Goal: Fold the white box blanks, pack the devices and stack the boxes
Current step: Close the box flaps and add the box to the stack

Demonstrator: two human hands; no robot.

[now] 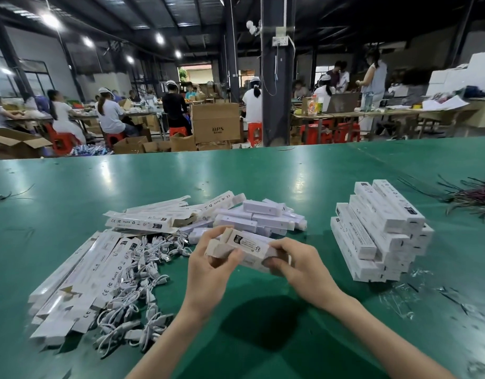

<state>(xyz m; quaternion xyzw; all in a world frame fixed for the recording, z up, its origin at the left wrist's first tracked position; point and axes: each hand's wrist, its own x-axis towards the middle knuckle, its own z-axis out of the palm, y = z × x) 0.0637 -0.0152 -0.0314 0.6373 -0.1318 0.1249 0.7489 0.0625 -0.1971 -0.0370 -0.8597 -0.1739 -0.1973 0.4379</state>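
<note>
A long white box (249,248) is held above the green table (181,176), just in front of me. My left hand (208,266) grips its left end, where the flaps stand open. My right hand (296,266) grips its right end. Flat white box blanks (80,280) lie in a heap at the left, with more blanks (153,217) behind them. White cables (137,285) are piled beside the blanks. Pale devices (266,217) lie in a pile behind my hands. Closed boxes (378,231) are stacked at the right.
Dark wire ties (471,195) lie at the far right of the table. Clear plastic scraps (399,299) are scattered near the stack. Beyond the table's far edge, people sit at benches among cardboard cartons (216,121) and red stools; a dark pillar (276,69) stands in the middle.
</note>
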